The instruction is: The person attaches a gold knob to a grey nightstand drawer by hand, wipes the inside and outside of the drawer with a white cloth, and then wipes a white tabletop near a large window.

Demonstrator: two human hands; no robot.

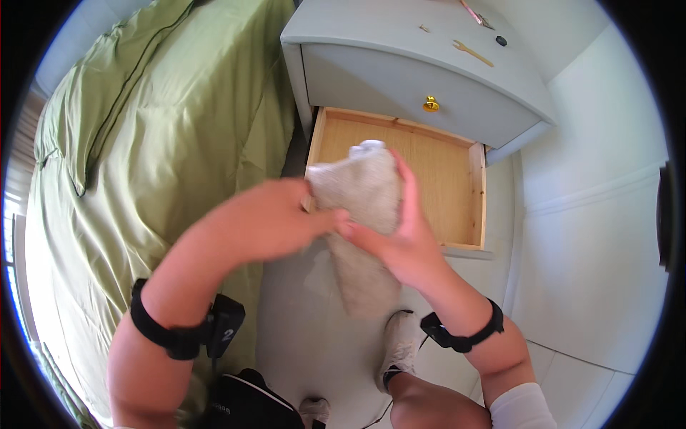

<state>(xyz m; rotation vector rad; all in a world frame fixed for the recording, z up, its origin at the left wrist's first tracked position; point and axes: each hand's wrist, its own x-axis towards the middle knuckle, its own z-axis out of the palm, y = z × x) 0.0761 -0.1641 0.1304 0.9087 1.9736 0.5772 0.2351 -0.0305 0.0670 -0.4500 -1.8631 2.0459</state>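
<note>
A beige cloth [364,189] hangs bunched between my two hands above the floor, its lower end dangling and blurred. My left hand [282,222] grips its left side, thumb pressed to the front. On the opposite side my right hand [400,243] holds it, with fingers behind and thumb in front, near the left thumb. Something white shows at the cloth's top edge. Just beyond the cloth, a wooden drawer [443,171] is pulled out, and the cloth hides part of its inside.
Above the drawer is a closed grey drawer front with a brass knob [431,104]. A wrench [473,53], a small black cap [501,41] and a screw [424,28] lie on the nightstand [357,25]. A green-covered bed [179,136] stands left, a white wall [586,214] right.
</note>
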